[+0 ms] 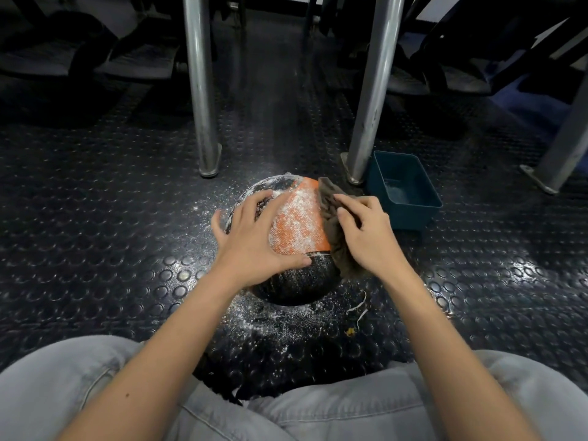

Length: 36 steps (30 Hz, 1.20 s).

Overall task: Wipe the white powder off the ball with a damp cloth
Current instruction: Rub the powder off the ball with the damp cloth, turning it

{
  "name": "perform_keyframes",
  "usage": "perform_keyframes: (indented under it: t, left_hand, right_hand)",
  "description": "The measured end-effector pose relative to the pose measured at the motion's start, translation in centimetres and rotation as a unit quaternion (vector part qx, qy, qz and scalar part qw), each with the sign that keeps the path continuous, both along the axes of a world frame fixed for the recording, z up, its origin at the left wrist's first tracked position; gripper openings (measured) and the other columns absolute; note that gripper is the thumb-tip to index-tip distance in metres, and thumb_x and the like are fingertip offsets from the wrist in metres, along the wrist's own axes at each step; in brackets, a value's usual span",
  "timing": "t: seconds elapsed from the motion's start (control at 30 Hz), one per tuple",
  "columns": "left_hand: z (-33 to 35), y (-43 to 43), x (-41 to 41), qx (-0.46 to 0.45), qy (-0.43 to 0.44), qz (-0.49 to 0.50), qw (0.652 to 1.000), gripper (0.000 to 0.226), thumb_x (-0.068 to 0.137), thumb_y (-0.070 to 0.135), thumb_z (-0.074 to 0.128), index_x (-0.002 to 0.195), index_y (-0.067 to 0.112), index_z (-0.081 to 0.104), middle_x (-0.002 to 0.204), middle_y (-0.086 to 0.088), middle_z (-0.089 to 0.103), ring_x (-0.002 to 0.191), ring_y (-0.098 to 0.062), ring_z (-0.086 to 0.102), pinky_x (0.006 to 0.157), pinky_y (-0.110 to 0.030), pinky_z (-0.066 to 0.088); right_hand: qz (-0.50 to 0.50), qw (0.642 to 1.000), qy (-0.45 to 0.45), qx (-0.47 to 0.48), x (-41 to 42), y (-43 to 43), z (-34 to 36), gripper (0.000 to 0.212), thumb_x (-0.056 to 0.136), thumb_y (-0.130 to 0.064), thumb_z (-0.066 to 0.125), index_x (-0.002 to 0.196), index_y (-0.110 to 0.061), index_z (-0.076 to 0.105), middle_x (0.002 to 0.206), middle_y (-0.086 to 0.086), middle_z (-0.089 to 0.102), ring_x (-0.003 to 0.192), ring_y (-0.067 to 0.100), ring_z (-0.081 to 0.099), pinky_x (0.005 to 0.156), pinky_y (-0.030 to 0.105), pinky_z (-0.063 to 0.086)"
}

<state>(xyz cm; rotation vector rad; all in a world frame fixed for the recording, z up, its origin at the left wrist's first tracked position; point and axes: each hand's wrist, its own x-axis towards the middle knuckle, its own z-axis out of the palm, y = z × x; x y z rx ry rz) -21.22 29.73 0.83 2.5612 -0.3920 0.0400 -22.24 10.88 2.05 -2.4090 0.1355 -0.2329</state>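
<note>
Ball on the floor betw. the knees: R hand grip bunched round the cloth at its right side, L hand spread flat on top, steadying. Barely begun, I'd say; white powder coats the orange panel & floor around. Tub just beside holds maybe a little water, hard to tell.

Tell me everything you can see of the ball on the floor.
The round, pebbled ball rests on the dark studded floor. It has black panels and one orange panel, the top heavily dusted with white powder; the near black side looks cleaner. The left hand lies spread on its left side; the right hand grips a crumpled brown cloth against its right side. Spilled powder lies around its base.
</note>
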Motion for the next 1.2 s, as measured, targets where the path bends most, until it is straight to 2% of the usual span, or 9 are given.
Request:
perform_keyframes:
  t: [0.13, 0.27, 0.4, 0.5, 0.6, 0.77, 0.87, 0.97, 1.2]
  left_hand:
    - [0.1, 0.2, -0.1, -0.004, 0.008, -0.005, 1.0, 0.103, 0.061, 0.071, 0.068, 0.145, 0.048, 0.014, 0.15, 0.017, 0.008, 0.14, -0.004, 0.008, 0.112, -0.051, -0.016]
    - [0.1, 0.0, -0.3, -0.001, 0.003, -0.014, 1.0, 0.103, 0.061, 0.07, 0.07, 0.145, 0.048, 0.014, 0.151, 0.016, 0.008, 0.14, -0.004, 0.007, 0.111, -0.051, -0.016]
    - [0.0, 0.2, -0.2, -0.005, 0.001, -0.012, 1.0, 0.103, 0.06, 0.069, 0.071, 0.145, 0.048, 0.016, 0.151, 0.015, 0.011, 0.14, -0.005, 0.009, 0.112, -0.051, -0.015]
    - [0.0, 0.3, -0.1, -0.008, -0.001, -0.01, 1.0, 0.102, 0.06, 0.069, 0.071, 0.145, 0.047, 0.018, 0.15, 0.015, 0.012, 0.14, -0.006, 0.01, 0.111, -0.051, -0.015]
    - [0.1, 0.2, -0.3, -0.006, 0.006, -0.015, 1.0, 0.103, 0.061, 0.069, 0.071, 0.145, 0.047, 0.017, 0.15, 0.016, 0.01, 0.14, -0.005, 0.009, 0.11, -0.051, -0.017]
    - [0.1, 0.1, -0.2, -0.003, 0.007, -0.013, 1.0, 0.103, 0.061, 0.068, 0.072, 0.145, 0.048, 0.015, 0.15, 0.016, 0.01, 0.14, -0.005, 0.008, 0.11, -0.05, -0.016]
    - [0.1, 0.2, -0.2, -0.007, 0.002, -0.012, 1.0, 0.103, 0.061, 0.068, 0.071, 0.145, 0.048, 0.016, 0.149, 0.016, 0.011, 0.14, -0.004, 0.008, 0.11, -0.05, -0.016]
    - [0.0, 0.2, -0.2, -0.009, 0.006, -0.016, 1.0, 0.103, 0.061, 0.069, 0.071, 0.145, 0.048, 0.016, 0.15, 0.016, 0.01, 0.14, -0.005, 0.008, 0.11, -0.051, -0.017]
    - [0.0, 0.2, -0.2, -0.011, 0.003, -0.014, 1.0, 0.104, 0.061, 0.067, 0.073, 0.145, 0.048, 0.016, 0.15, 0.014, 0.011, 0.141, -0.006, 0.008, 0.111, -0.052, -0.016]
  right_hand:
    - [0.015, 0.999, -0.042, -0.012, 0.1, -1.1, 0.3, 0.034, 0.095, -0.004, 0.045, 0.119, -0.018, 0.063, 0.11, 0.003, 0.052, 0.107, 0.015, 0.048, 0.091, 0.014, 0.03]
    - [-0.079, 0.993, -0.08, -0.043, 0.2, -2.2, 0.6, 0.04, 0.093, 0.005, 0.04, 0.114, -0.016, 0.066, 0.108, 0.003, 0.055, 0.108, 0.025, 0.051, 0.089, 0.026, 0.037]
    - [0.021, 0.976, -0.213, -0.039, -0.5, -0.7, 1.5, 0.043, 0.089, 0.011, 0.042, 0.11, -0.013, 0.07, 0.104, 0.002, 0.057, 0.099, 0.024, 0.049, 0.087, 0.03, 0.04]
    - [0.049, 0.985, -0.139, -0.085, -0.1, -0.2, -0.2, 0.047, 0.088, 0.01, 0.042, 0.114, -0.019, 0.069, 0.11, 0.003, 0.057, 0.099, 0.024, 0.046, 0.082, 0.027, 0.035]
    - [-0.065, 0.989, -0.046, -0.125, 0.3, -2.2, -0.8, 0.049, 0.09, 0.008, 0.041, 0.122, -0.021, 0.063, 0.113, 0.002, 0.054, 0.105, 0.024, 0.043, 0.081, 0.03, 0.036]
    - [-0.018, 0.977, -0.198, -0.072, -0.3, -0.6, 1.0, 0.044, 0.089, 0.01, 0.041, 0.114, -0.014, 0.068, 0.107, 0.005, 0.058, 0.097, 0.023, 0.045, 0.081, 0.02, 0.03]
    - [0.035, 0.983, -0.153, -0.094, -0.2, 0.4, -0.4, 0.046, 0.089, 0.008, 0.042, 0.115, -0.02, 0.068, 0.111, 0.001, 0.056, 0.097, 0.021, 0.043, 0.081, 0.028, 0.037]
    - [-0.055, 0.989, -0.055, -0.124, 0.0, -1.6, -0.7, 0.048, 0.092, 0.006, 0.039, 0.122, -0.024, 0.063, 0.114, 0.0, 0.052, 0.103, 0.022, 0.041, 0.079, 0.031, 0.036]
    - [0.028, 0.979, -0.174, -0.105, -0.5, 0.6, 0.0, 0.047, 0.086, 0.011, 0.044, 0.115, -0.017, 0.068, 0.109, 0.005, 0.058, 0.097, 0.025, 0.046, 0.079, 0.034, 0.042]
